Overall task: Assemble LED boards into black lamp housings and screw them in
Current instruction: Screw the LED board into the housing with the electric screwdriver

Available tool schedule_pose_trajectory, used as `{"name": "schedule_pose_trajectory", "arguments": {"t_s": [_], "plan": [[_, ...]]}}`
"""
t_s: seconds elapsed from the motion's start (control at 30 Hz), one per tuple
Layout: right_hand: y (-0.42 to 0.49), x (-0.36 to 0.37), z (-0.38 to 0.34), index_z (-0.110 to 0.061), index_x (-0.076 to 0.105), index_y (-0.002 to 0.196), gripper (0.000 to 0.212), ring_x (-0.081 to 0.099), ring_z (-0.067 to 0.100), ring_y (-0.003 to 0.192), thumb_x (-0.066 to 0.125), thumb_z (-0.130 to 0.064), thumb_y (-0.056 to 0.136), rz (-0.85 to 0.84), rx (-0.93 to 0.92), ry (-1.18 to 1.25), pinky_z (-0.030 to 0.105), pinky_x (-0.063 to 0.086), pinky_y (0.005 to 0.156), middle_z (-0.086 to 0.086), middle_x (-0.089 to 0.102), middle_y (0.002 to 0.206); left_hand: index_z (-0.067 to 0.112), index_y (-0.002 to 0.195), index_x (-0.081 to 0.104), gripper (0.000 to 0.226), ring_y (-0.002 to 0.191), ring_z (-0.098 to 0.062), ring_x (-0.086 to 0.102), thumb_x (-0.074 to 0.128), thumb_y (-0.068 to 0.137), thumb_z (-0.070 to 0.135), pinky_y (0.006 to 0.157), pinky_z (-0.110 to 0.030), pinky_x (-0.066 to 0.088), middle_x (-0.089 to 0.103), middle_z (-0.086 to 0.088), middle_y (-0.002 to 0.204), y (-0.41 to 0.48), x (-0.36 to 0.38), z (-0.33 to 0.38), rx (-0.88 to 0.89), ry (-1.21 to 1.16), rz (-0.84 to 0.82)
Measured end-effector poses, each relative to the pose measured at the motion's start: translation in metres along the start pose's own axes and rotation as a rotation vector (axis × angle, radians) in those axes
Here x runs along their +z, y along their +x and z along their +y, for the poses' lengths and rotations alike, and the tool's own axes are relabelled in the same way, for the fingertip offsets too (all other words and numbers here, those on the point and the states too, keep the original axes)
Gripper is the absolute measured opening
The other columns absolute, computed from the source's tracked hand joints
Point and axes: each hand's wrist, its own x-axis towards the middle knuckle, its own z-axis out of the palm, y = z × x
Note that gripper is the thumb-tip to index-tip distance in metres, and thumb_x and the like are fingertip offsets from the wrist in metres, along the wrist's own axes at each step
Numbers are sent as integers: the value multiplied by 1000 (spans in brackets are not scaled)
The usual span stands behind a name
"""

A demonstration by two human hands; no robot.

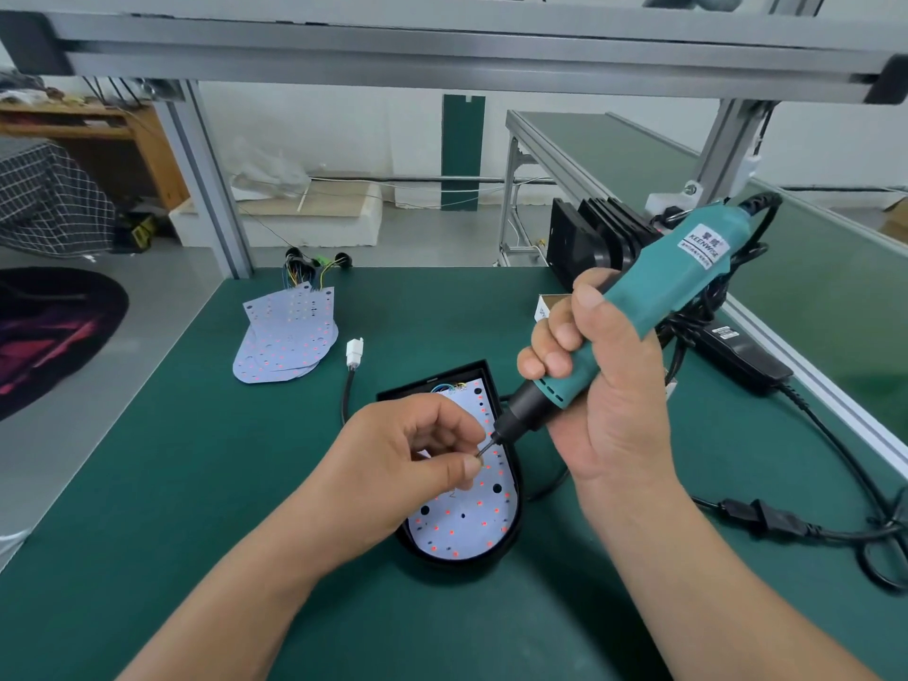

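— While the green surface (196,484) fills the near view, an aluminium frame (206,174) rises at its far edge, and a conveyor (638,154) with a green belt runs off on the right.

— And the room behind it: a wooden desk (98,125) at far left, white foam blocks (295,208) on the floor, and a dark rug (49,336) lower left.

— On to the containers. One black lamp housing (513,484) sits mid-surface, open side up, and an LED board (457,528) lies flat inside it, red dots across its white face.

— More housings (599,238) stand on edge at back right. A stack of loose LED boards (287,336) lies at back left, with coloured wires (309,267) at its far end. A white connector (354,352) lies between that stack and the housing.

— Now the right hand (599,385): a full grip wrapped round the teal electric screwdriver (663,297), which is tilted with its bit pointing down and left over the board.

— The left hand (393,464) has thumb and forefinger closed in a pinch grip on a tiny metal part (479,453) right at the bit's tip. It's too small to name.

— So the housing lies directly beneath both hands, with the left hand covering its left rim. I can't tell whether the bit touches the board.

— The black cable (835,528) loops along the right edge, near a power adapter (742,356).
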Motion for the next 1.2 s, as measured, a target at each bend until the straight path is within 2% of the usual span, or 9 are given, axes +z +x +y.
{"name": "schedule_pose_trajectory", "arguments": {"t_s": [0.13,0.27,0.37,0.5,0.8,0.93,1.2], "plan": [[0,2,2,-22,59,95,8,44,14,53,67,-19,95,17,12,-53,29,47,56,0,45,71,42,98,75,30,87,-11,75,80,89,13,79,-22,58,79,8,94,-2,1,-3,41,138,12],[0,0,2,-22,58,93,9,44,14,53,66,-18,97,33,-3,-67,30,47,56,0,45,71,44,100,74,24,87,-8,74,77,87,24,77,-18,56,78,13,94,-3,2,-4,76,180,40],[-1,-1,3,-21,57,95,10,44,15,55,62,-14,101,38,-17,-68,30,48,57,0,44,72,46,101,75,24,88,-9,74,77,85,28,77,-21,59,78,13,95,-2,2,-5,67,162,52],[0,-2,4,-21,58,98,10,44,14,55,58,-11,102,41,-10,-15,29,48,58,0,43,72,47,103,77,26,84,-14,76,76,84,29,80,-37,64,79,7,95,-2,1,-4,35,80,48],[1,-8,10,-24,63,88,17,43,12,56,61,-16,103,137,1,48,28,47,58,-2,43,73,47,100,74,25,85,-8,73,77,82,29,79,-21,58,78,12,93,-1,8,-6,68,106,92],[3,-12,15,-23,60,90,16,44,12,56,61,-14,103,197,19,80,29,47,58,-1,43,73,50,104,72,30,84,-7,70,75,85,26,72,-17,54,76,13,93,0,8,-8,82,146,108],[5,-18,18,-20,57,93,13,44,11,56,61,-12,102,302,62,163,27,47,57,-3,46,71,50,107,72,30,89,-10,71,79,83,36,74,-20,57,76,13,97,2,7,-11,95,123,128]]}}
